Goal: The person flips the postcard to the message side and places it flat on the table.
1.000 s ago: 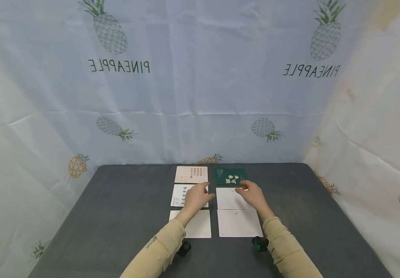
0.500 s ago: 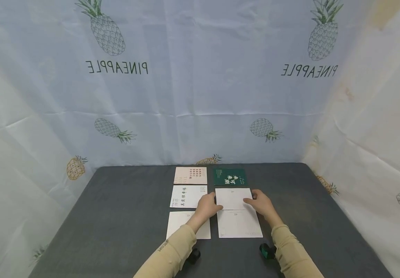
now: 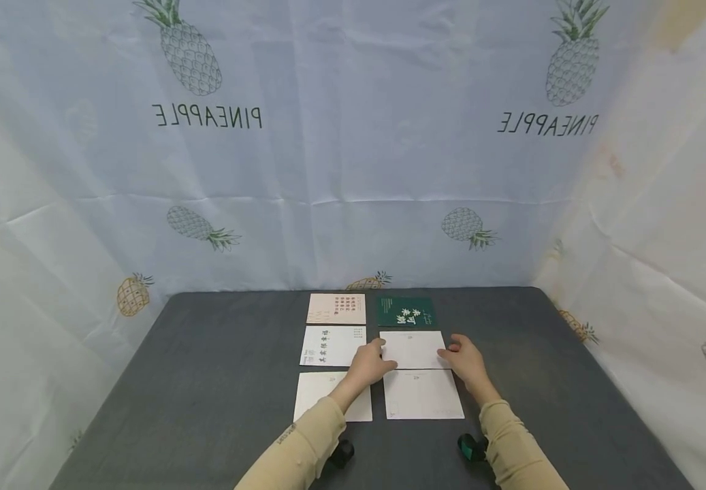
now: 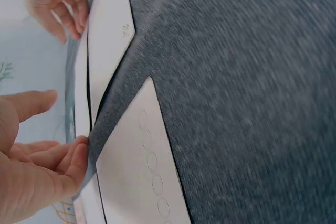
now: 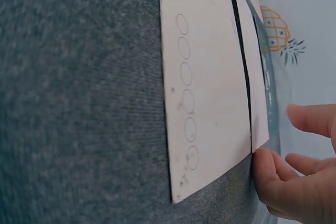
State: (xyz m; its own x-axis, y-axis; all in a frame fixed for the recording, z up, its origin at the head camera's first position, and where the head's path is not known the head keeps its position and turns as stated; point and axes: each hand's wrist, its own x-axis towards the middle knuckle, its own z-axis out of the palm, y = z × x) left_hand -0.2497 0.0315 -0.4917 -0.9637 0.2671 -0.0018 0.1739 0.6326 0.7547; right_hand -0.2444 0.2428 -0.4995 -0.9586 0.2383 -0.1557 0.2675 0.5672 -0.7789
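A white card (image 3: 414,349) lies flat in the middle of the right-hand column, a hand on each side of it. My left hand (image 3: 370,364) is at its left edge; in the left wrist view the fingertips of the left hand (image 4: 42,174) touch that edge, thumb raised apart. At the opposite edge is my right hand (image 3: 466,364). In the right wrist view the right hand's (image 5: 294,182) fingertips meet the card's near corner, with the thumb held away. Neither hand pinches the card.
Nearer lies another white card (image 3: 423,395), behind is a green card (image 3: 406,312). A left column holds a cream card (image 3: 336,308), a lettered white card (image 3: 334,345) and a blank-looking card (image 3: 353,405). The dark table (image 3: 224,381) meets a pineapple-print curtain (image 3: 353,156).
My left hand has moved right, from over the lettered card to the middle right card's left edge. My right hand has come off that card's top to its right edge.
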